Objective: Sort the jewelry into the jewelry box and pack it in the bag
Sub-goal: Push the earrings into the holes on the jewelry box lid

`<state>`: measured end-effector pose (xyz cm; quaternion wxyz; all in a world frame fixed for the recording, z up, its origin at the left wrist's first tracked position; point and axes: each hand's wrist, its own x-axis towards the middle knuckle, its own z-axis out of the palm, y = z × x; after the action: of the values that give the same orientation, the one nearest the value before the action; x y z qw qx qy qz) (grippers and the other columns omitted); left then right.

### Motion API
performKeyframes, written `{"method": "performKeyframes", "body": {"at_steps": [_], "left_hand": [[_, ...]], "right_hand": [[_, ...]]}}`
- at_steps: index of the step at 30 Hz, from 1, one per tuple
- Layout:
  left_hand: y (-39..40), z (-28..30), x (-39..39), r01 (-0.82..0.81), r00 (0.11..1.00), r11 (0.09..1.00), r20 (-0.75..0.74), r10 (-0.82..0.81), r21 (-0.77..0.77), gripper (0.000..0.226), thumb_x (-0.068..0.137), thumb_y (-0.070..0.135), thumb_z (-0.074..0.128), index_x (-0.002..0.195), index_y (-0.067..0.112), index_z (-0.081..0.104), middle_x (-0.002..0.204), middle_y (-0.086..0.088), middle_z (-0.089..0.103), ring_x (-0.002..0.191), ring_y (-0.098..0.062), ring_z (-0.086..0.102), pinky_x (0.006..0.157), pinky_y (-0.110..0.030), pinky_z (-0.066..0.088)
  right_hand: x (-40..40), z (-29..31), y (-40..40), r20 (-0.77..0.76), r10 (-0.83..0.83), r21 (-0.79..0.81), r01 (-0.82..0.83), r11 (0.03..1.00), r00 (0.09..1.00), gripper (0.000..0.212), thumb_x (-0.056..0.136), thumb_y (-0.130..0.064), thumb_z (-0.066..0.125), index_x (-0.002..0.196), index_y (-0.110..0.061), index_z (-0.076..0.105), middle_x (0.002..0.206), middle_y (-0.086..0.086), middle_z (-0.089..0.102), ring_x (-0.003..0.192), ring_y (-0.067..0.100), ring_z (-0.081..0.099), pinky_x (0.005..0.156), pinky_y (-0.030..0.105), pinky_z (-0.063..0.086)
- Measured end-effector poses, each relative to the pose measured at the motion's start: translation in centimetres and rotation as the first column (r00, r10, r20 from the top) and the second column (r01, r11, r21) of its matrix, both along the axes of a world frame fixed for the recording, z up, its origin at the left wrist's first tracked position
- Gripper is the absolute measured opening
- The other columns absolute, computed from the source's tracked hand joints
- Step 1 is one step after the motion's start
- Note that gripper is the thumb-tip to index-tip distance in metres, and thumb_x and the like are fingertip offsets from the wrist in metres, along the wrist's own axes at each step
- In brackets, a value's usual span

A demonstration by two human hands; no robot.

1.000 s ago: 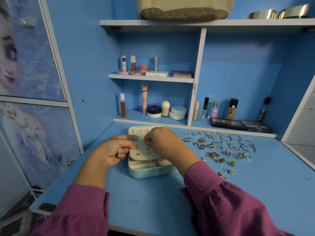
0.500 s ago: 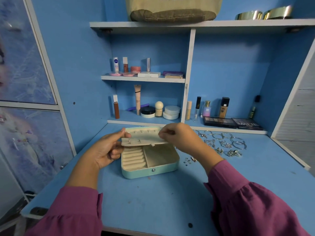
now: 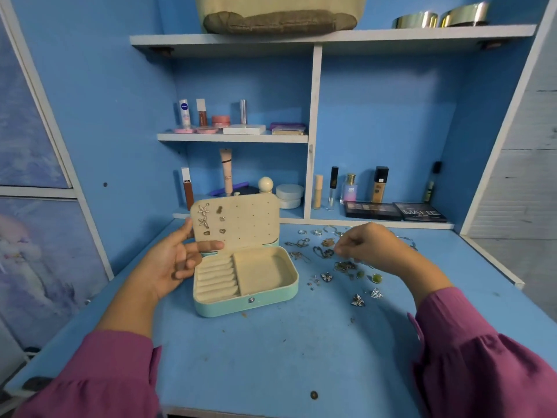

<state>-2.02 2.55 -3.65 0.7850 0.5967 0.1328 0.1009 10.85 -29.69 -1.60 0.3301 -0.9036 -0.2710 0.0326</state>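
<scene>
A mint box [image 3: 245, 301] sits open on the blue table [image 3: 271, 357], earrings [image 3: 203, 210] pinned to its raised panel [image 3: 241, 218]. The left hand [image 3: 171, 263] holds the panel's edge between thumb and finger; the right hand [image 3: 370, 247] (fingers curled, grip unclear) hovers over loose jewelry [image 3: 327, 277] beside it. A bag [image 3: 280, 13] rests on the top shelf [image 3: 331, 37].

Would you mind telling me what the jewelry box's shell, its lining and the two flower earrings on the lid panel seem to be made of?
Jewelry box shell: smooth mint-green surface with a slight sheen, probably faux leather or plastic; a small metal snap sits at the front.
Lining: matte cream, soft-looking, likely velvet or suede-like fabric over padded ring rolls.
Flower earrings: silvery and glinting, apparently metal, possibly with small stones; too small to confirm.
</scene>
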Motion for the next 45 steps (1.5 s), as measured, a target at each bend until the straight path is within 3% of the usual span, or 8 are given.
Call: {"method": "performKeyframes", "body": {"at_steps": [4, 9, 16, 21, 27, 33, 39, 45], "left_hand": [[0.1, -0.5, 0.6, -0.088, 0.996, 0.995, 0.032, 0.087, 0.045, 0.012, 0.097, 0.013, 0.045, 0.088, 0.011, 0.052, 0.074, -0.013, 0.072, 0.031, -0.003, 0.03, 0.027, -0.011, 0.019], [0.6, -1.0, 1.2, -0.094, 0.995, 0.993, 0.038, 0.091, 0.07, 0.014, 0.097, 0.008, 0.044, 0.092, 0.01, 0.056, 0.069, -0.009, 0.071, 0.029, -0.001, 0.027, 0.027, -0.01, 0.019], [0.6, -1.0, 1.3, -0.089, 0.995, 0.994, 0.045, 0.086, 0.061, 0.015, 0.097, 0.006, 0.044, 0.088, 0.011, 0.055, 0.068, -0.009, 0.07, 0.029, -0.001, 0.027, 0.027, -0.009, 0.019], [0.6, -1.0, 1.3, -0.081, 0.996, 0.995, 0.045, 0.079, 0.059, 0.013, 0.096, 0.006, 0.045, 0.091, 0.01, 0.056, 0.068, -0.009, 0.07, 0.029, -0.001, 0.027, 0.027, -0.01, 0.019], [0.7, -1.0, 1.4, -0.077, 0.996, 0.996, 0.043, 0.074, 0.055, 0.012, 0.096, 0.006, 0.046, 0.09, 0.011, 0.055, 0.069, -0.008, 0.071, 0.03, -0.001, 0.028, 0.027, -0.01, 0.019], [0.7, -1.0, 1.4, -0.072, 0.997, 0.996, 0.042, 0.07, 0.051, 0.011, 0.096, 0.006, 0.046, 0.09, 0.01, 0.055, 0.069, -0.008, 0.07, 0.03, -0.001, 0.028, 0.028, -0.01, 0.02], [0.7, -1.0, 1.4, -0.071, 0.997, 0.996, 0.043, 0.069, 0.049, 0.01, 0.095, 0.005, 0.047, 0.093, 0.009, 0.056, 0.069, -0.008, 0.071, 0.03, -0.001, 0.029, 0.028, -0.01, 0.02], [0.6, -1.0, 1.3, -0.069, 0.997, 0.996, 0.047, 0.067, 0.049, 0.01, 0.095, 0.004, 0.046, 0.094, 0.008, 0.056, 0.068, -0.007, 0.07, 0.03, -0.001, 0.029, 0.028, -0.01, 0.02]], "right_hand": [[0.3, 0.2, -1.2, -0.046, -0.009, -0.168, 0.002, 0.986, 0.999, 0.009, 0.078, -0.019, 0.075, 0.072, -0.024, 0.075, 0.069, -0.017, 0.067, 0.068, 0.005, 0.061, 0.061, 0.023, 0.049], [0.3, 0.2, -1.4, -0.048, -0.005, -0.343, -0.011, 0.939, 0.999, 0.006, 0.073, -0.023, 0.079, 0.076, -0.028, 0.078, 0.082, -0.012, 0.073, 0.08, 0.01, 0.066, 0.07, 0.027, 0.054], [0.1, -0.6, -0.3, 0.039, 0.009, -0.351, 0.005, 0.936, 0.999, 0.006, 0.077, -0.021, 0.072, 0.071, -0.021, 0.073, 0.077, -0.003, 0.072, 0.059, 0.01, 0.056, 0.055, 0.024, 0.047], [0.0, -0.6, 0.0, 0.012, 0.029, -0.34, -0.023, 0.94, 1.0, 0.006, 0.074, -0.029, 0.077, 0.07, -0.029, 0.072, 0.073, -0.015, 0.068, 0.074, 0.011, 0.064, 0.066, 0.029, 0.054], [-0.3, -0.7, 0.2, -0.042, 0.037, -0.082, -0.041, 0.996, 0.998, 0.009, 0.087, -0.022, 0.059, 0.079, -0.019, 0.064, 0.074, -0.007, 0.064, 0.062, 0.014, 0.05, 0.057, 0.027, 0.044], [-0.6, -0.4, 0.8, -0.431, 0.155, 0.433, 0.053, 0.9, 0.889, 0.002, 0.087, -0.008, 0.066, 0.085, -0.007, 0.064, 0.075, 0.005, 0.072, 0.059, 0.008, 0.055, 0.058, 0.023, 0.04], [-0.5, -0.6, 1.4, -0.644, 0.287, 0.576, 0.203, 0.792, 0.709, 0.01, 0.088, -0.002, 0.06, 0.09, 0.001, 0.069, 0.081, 0.012, 0.072, 0.058, 0.009, 0.062, 0.052, 0.016, 0.048], [-0.8, -0.8, 2.3, -0.635, 0.272, 0.574, 0.207, 0.792, 0.723, 0.008, 0.083, -0.003, 0.066, 0.089, 0.0, 0.071, 0.078, 0.009, 0.072, 0.058, 0.009, 0.06, 0.052, 0.014, 0.049]]}}
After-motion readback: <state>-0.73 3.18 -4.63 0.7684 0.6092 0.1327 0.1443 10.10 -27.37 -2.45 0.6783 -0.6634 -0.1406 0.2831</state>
